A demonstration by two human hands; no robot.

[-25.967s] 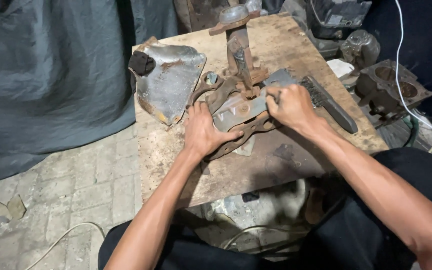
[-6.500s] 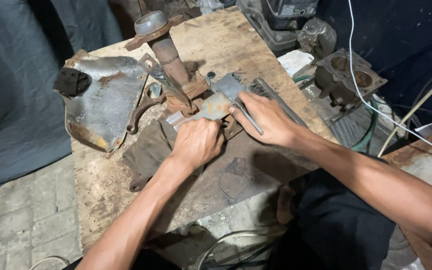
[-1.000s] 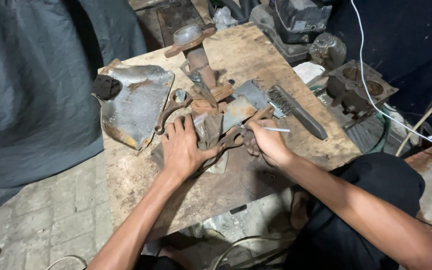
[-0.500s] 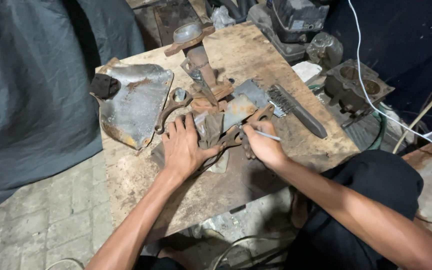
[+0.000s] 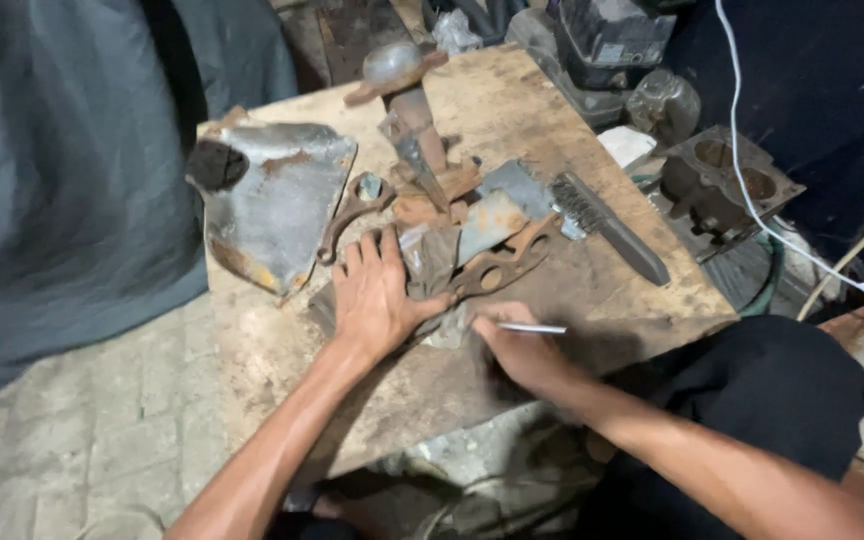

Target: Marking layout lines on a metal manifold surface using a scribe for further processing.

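Head view: I look down on a worn wooden workbench (image 5: 592, 290) with rusty metal parts spread over it.
Left hand: my left hand (image 5: 377, 295) lies flat with the fingers spread, pressing down a grey and rust-brown flat metal plate with round holes (image 5: 497, 268). It is not closed around anything; it only pins the plate to the bench.
Right hand: my right hand (image 5: 517, 350) is blurred, near the front edge of the bench. It is closed around a thin, pale, rod-like tool (image 5: 532, 328), whose tip points to the right. What kind of tool it is, I cannot tell.
Where the plate is: in the middle of the bench, under and just right of the left hand, beside a dark wire brush with a long handle (image 5: 607, 225).
Around: a dented grey sheet-metal cover with rust spots (image 5: 272, 205) lies at the left; a small rusty bench vise (image 5: 407, 120) stands behind.
How to do it well, as I judge: keep the left palm heavy on the plate so it does not slide, hold the left fingers away from the path of the tool, and work the thin tool in short, controlled strokes.
Risk: the plate edges look rough, so a slip could cut the bare fingers.
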